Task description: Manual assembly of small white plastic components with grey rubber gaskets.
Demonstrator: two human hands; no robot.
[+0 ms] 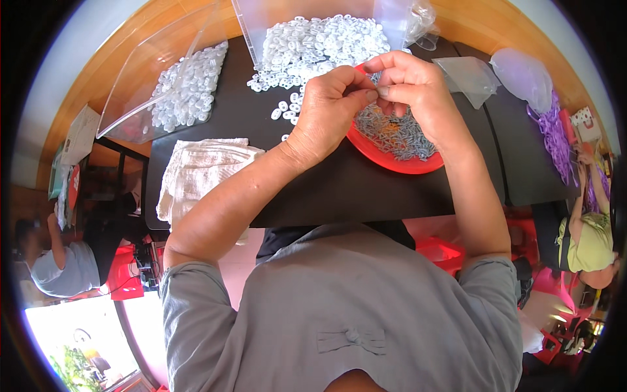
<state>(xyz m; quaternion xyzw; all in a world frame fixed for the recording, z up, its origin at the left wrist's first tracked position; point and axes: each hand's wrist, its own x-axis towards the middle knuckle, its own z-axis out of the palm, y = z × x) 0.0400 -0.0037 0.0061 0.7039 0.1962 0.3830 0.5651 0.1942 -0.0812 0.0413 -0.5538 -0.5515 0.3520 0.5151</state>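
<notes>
- Both hands pinch something tiny, too small to tell: left hand [330, 104] and right hand [411, 81] meet fingertip to fingertip.
- Beneath: red dish [392, 159] of grey pieces [395, 134], white rings [313, 46] heaped on the black tabletop [353, 189].

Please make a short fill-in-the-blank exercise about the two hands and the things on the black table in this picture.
1. The small grey metal pieces lie in a round plastic dish whose colour is ____.
2. The left hand and the right hand meet at the fingertips above the ____ dish.
3. The folded white cloth lies on the person's ____ side of the black table.
4. The heap of small plastic rings is ____ in colour.

Missing words: red; red; left; white
</notes>
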